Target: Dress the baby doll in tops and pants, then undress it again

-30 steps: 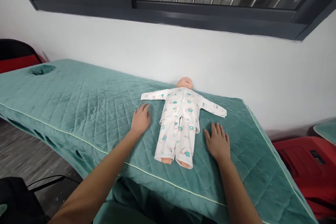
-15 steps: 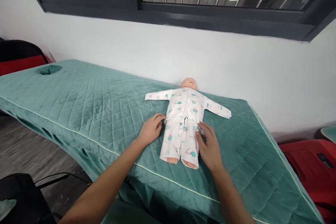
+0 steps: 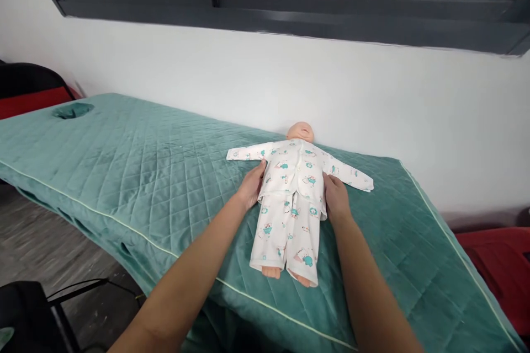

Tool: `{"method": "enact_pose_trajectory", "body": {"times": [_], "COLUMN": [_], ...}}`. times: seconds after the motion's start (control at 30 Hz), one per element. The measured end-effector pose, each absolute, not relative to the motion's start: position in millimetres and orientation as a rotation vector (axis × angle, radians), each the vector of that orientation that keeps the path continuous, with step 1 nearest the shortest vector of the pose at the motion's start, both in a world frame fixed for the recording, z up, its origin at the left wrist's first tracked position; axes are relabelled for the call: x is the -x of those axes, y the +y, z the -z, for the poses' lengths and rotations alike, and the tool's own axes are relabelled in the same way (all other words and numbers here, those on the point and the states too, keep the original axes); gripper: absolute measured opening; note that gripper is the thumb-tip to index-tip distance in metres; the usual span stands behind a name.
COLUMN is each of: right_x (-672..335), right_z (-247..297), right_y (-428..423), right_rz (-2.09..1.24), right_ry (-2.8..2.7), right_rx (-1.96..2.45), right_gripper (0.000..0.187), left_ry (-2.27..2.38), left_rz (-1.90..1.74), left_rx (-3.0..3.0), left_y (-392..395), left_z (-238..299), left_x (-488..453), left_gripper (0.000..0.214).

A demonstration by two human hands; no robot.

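Observation:
A baby doll (image 3: pixel 284 231) lies on its back on the green quilted bed cover, its feet toward me. It wears a white printed jacket (image 3: pixel 295 168) and matching trousers, its sleeves spread out to both sides. The doll's head (image 3: pixel 301 131) is by the wall, and its feet show below the trouser hems. My left hand (image 3: pixel 252 186) is closed against the left side of the doll's torso, thumb up by the armpit. On the opposite side, my right hand (image 3: pixel 336 196) grips the torso just under the sleeve. The fingertips of both hands are partly hidden beneath the doll.
The bed cover (image 3: pixel 165 160) stretches far to the left, with a face hole (image 3: pixel 73 111) at that end. A white wall and a dark window frame (image 3: pixel 290 19) rise behind. Red things stand at the far left and right; a black object (image 3: pixel 33 314) is at lower left.
Both hands have moved up from the doll's waist to the sides of its torso and closed there. The jacket hem now hangs lower over the trousers, and the doll's feet appear slightly nearer me.

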State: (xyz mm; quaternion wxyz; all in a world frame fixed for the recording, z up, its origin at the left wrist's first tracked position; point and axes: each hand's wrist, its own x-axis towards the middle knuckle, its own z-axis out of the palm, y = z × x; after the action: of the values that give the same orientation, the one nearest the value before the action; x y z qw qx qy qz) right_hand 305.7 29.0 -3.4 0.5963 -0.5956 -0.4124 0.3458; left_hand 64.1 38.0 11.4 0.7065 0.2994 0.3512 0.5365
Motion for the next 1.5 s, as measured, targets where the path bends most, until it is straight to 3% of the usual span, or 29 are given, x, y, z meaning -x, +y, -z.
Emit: {"method": "enact_pose_trajectory", "body": {"times": [0.27, 0.47, 0.73, 1.5], "right_x": [-298.1, -291.3, -287.6, -286.8], "right_z": [0.2, -17.3, -19.5, -21.9], "right_y": [21.5, 14.5, 12.6, 4.6], "right_rz": [-1.069, -1.202, -1.189, -1.152], "right_ry": [-0.636, -0.859, -0.9, -0.93], "right_rx": [1.125, 0.883, 0.912, 0.956], "right_gripper": [0.041, 0.046, 0.056, 0.05], "left_ry": [0.692, 0.645, 0.645, 0.619], "left_rz": [-1.132, -1.174, -1.165, -1.127], "left_rx": [-0.582, -0.589, -0.596, -0.644], "left_y": [65.5, 76.7, 81.0, 73.9], "left_z": [-15.1, -19.3, -14.0, -16.0], "left_x": [-82.5, -89.3, -88.5, -85.5], "left_gripper": [0.038, 0.043, 0.044, 0.04]}}
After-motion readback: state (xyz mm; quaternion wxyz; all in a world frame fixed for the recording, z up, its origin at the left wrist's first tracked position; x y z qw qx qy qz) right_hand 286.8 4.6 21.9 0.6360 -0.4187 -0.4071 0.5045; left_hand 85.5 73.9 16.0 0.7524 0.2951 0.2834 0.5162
